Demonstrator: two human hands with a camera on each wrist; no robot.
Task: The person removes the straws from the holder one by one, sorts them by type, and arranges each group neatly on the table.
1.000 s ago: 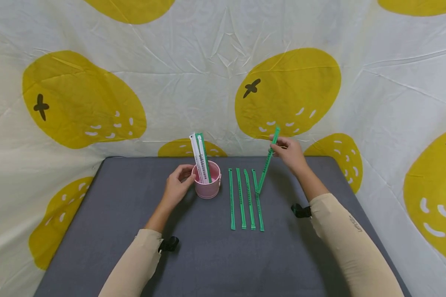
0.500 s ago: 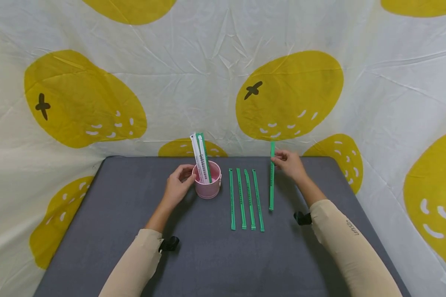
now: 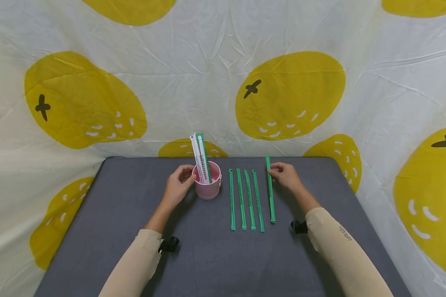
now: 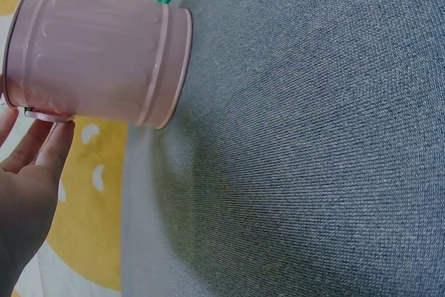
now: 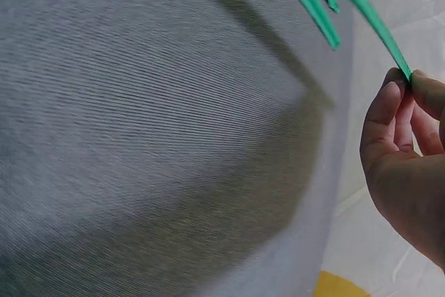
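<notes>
My left hand (image 3: pixel 177 185) holds the pink bucket (image 3: pixel 207 191) at its left side; in the left wrist view its fingertips touch the bucket's small side handle (image 4: pixel 49 115). White and green wrapped packets (image 3: pixel 200 159) stand in the bucket, leaning left. My right hand (image 3: pixel 287 176) pinches a narrow green wrapped stick (image 3: pixel 271 198) near its far end. What the wrapper contains is hidden. Several like green sticks (image 3: pixel 241 200) lie side by side on the table, left of the held one. In the right wrist view, thumb and fingertips (image 5: pixel 393 92) meet on the stick.
A dark grey cloth-covered table (image 3: pixel 208 264) lies under everything. Behind it hangs a white curtain (image 3: pixel 193 95) printed with yellow fruit, which also closes in both sides. A black wrist camera (image 3: pixel 169 244) sits at each sleeve cuff.
My right hand has lowered the green stick, and its near end has swung off the row to the right and toward me. The left hand and bucket stay in place.
</notes>
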